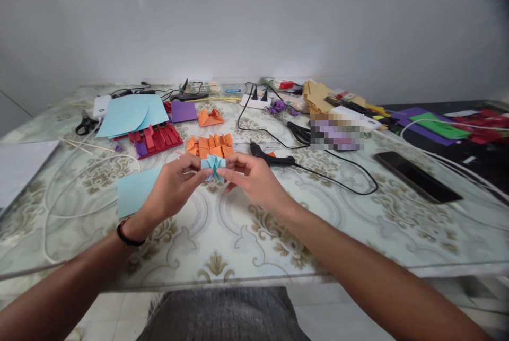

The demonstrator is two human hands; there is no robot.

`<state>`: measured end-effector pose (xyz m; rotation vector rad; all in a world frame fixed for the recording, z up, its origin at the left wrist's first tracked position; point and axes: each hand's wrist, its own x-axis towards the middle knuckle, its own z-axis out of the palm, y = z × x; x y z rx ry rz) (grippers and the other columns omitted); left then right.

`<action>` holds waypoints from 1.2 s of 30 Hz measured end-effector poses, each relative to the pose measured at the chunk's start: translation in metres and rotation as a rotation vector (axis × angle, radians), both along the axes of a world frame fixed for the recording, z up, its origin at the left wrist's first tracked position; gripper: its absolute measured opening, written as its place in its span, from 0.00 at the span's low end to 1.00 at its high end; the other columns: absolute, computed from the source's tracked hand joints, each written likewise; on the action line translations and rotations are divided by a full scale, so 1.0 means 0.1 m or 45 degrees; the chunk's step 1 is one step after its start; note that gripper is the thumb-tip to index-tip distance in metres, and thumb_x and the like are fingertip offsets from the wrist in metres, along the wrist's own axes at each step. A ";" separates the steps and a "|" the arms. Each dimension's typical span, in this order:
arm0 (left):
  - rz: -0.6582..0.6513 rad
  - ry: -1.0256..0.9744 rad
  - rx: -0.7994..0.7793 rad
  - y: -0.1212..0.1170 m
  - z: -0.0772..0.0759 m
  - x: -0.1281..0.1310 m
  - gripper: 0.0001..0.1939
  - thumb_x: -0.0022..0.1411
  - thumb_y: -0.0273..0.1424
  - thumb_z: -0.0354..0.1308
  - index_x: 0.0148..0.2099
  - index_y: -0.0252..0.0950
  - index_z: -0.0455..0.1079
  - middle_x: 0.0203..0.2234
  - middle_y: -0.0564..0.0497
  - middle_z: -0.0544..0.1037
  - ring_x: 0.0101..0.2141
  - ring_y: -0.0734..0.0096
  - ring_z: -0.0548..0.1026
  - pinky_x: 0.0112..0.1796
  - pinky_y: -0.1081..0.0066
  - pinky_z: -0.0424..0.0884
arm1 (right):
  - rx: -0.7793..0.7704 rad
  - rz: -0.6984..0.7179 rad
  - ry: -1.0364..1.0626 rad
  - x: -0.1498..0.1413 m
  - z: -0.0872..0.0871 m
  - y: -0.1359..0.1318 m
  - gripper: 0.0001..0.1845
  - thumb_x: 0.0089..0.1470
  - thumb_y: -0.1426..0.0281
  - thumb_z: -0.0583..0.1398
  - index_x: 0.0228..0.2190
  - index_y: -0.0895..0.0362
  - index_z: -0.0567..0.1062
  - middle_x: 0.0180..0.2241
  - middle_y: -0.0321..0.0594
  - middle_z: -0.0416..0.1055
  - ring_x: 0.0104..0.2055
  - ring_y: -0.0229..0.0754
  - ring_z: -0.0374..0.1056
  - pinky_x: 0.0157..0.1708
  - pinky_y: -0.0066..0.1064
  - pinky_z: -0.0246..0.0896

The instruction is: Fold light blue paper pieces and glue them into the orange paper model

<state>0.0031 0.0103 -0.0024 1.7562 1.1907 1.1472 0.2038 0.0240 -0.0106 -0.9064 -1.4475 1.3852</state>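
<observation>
Between both hands is a small folded piece of light blue paper [215, 165], its pleats standing up in the middle. My left hand [175, 181] pinches its left side, and my right hand [252, 177] pinches its right side. Just beyond the fingertips lie several folded orange paper pieces [214, 145] in a row. A flat light blue sheet [137, 190] rests partly under my left hand and wrist. To the right of my right hand lies a black glue gun [278, 159], its nozzle toward the orange pieces.
Behind my left hand are folded red paper pieces [161, 139], blue sheets [133, 114], a purple sheet [184, 111] and scissors [86, 124]. A power strip [256, 101] stands at the back. On the right lie a phone [415, 175] and a black cord [342, 188]; a white cable [50, 224] loops at left.
</observation>
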 end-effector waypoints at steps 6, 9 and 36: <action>-0.013 -0.004 0.025 0.00 -0.02 0.01 0.10 0.62 0.36 0.65 0.32 0.35 0.72 0.32 0.50 0.75 0.35 0.69 0.74 0.37 0.70 0.72 | 0.009 0.053 -0.011 0.01 -0.02 0.00 0.15 0.50 0.58 0.71 0.31 0.57 0.80 0.31 0.36 0.73 0.33 0.37 0.68 0.29 0.27 0.73; -0.074 -0.078 -0.050 -0.02 0.00 0.02 0.09 0.62 0.36 0.66 0.37 0.35 0.75 0.34 0.49 0.77 0.36 0.67 0.75 0.38 0.70 0.73 | -0.018 0.074 -0.001 0.01 -0.01 0.00 0.16 0.51 0.56 0.70 0.30 0.57 0.80 0.30 0.36 0.73 0.33 0.38 0.68 0.31 0.29 0.72; -0.055 -0.300 -0.096 -0.03 0.04 0.03 0.12 0.55 0.32 0.70 0.38 0.36 0.71 0.26 0.55 0.75 0.26 0.74 0.75 0.28 0.73 0.74 | -0.053 0.043 0.073 -0.03 0.01 0.00 0.23 0.42 0.56 0.75 0.28 0.56 0.72 0.29 0.32 0.71 0.30 0.35 0.67 0.34 0.30 0.67</action>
